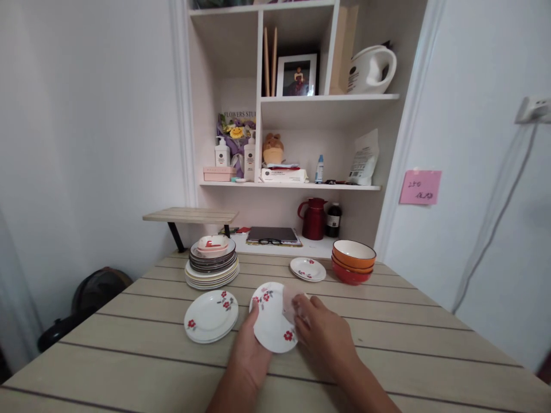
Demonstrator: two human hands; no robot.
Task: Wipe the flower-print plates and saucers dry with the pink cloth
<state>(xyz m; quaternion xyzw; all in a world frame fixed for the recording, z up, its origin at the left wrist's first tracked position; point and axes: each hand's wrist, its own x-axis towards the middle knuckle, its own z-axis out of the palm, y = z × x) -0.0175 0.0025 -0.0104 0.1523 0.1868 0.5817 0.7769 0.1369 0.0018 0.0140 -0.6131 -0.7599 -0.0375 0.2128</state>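
My left hand [251, 347] grips a small white plate [272, 321] with red flowers by its lower left edge, thumb on top, tilting it above the table. In my right hand [322, 330] a pale pinkish cloth [290, 303] is pinched; it rests against the plate's right side and looks slightly blurred. Left of my hands lies a short stack of like flowered plates [210, 316]. Farther back, to the right, is another small pile of flowered plates [307, 268].
A tall stack of plates [212, 275], topped by a small pinkish dish [213, 245], stands at the back left near a raised wooden shelf [191, 215]. Orange and red bowls [353, 261] are stacked at the back right. Behind are a laptop [272, 234] and a red jug [314, 219].
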